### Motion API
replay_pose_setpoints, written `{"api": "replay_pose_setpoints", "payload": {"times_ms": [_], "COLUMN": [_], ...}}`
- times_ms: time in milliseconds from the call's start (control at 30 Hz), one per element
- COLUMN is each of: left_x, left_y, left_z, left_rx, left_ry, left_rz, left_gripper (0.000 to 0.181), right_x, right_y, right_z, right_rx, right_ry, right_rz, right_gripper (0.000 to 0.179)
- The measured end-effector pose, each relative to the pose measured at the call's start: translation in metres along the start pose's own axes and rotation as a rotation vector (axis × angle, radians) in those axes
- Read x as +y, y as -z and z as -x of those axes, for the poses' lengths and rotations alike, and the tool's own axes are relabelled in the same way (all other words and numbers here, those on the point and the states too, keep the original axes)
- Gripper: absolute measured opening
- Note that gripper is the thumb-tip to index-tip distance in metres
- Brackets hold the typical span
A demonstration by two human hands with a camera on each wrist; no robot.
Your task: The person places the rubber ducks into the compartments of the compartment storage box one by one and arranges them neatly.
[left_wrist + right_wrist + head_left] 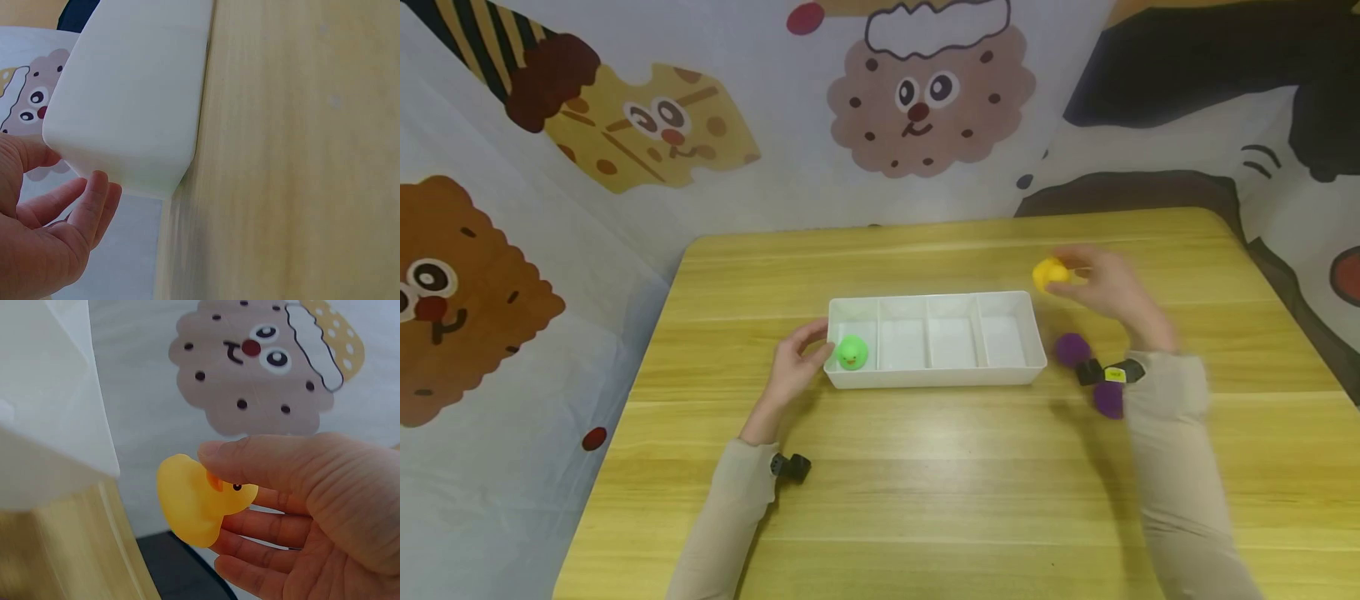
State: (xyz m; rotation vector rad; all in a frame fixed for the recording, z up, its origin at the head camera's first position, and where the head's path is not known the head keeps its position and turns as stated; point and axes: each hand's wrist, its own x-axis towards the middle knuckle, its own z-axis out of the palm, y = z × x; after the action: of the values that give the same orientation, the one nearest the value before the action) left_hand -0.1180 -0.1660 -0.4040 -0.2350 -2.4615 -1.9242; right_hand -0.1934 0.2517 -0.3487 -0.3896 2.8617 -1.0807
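A white tray (936, 379) with a row of several compartments lies on the table. At its left end my left hand (793, 362) holds the rim, its fingertips against the end wall in the left wrist view. A green toy duck (852, 352) sits in the leftmost compartment; the others hold nothing. My right hand (1105, 283) pinches a yellow rubber duck (190, 497) between thumb and fingers. The duck is raised beyond the tray's far right corner, its head tucked under the thumb in the right wrist view.
Two purple round things (1072, 350) lie right of the tray, partly behind the right wrist camera (1108, 372). The wooden table (925, 500) reaches back to a hanging cloth (790, 167) printed with cartoon biscuits and cheese.
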Motion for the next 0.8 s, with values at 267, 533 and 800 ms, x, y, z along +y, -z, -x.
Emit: {"api": "replay_pose_setpoints", "payload": {"times_ms": [267, 533, 800], "left_x": [0.000, 0.000, 0.000], "left_y": [0.000, 0.000, 0.000], "left_z": [0.000, 0.000, 0.000], "left_rx": [0.010, 0.012, 0.002], "left_ry": [0.008, -0.002, -0.001], "left_rz": [0.008, -0.014, -0.005], "left_gripper": [0.037, 0.036, 0.036], "right_x": [-0.021, -0.044, -0.062], "right_y": [-0.016, -0.030, -0.048], "right_z": [-0.006, -0.010, -0.016], "right_rx": [-0.020, -0.037, -0.078], "right_ry": [0.080, 0.156, 0.263], "right_rz": [-0.002, -0.008, -0.012], "right_gripper": [0.052, 0.050, 0.051]}}
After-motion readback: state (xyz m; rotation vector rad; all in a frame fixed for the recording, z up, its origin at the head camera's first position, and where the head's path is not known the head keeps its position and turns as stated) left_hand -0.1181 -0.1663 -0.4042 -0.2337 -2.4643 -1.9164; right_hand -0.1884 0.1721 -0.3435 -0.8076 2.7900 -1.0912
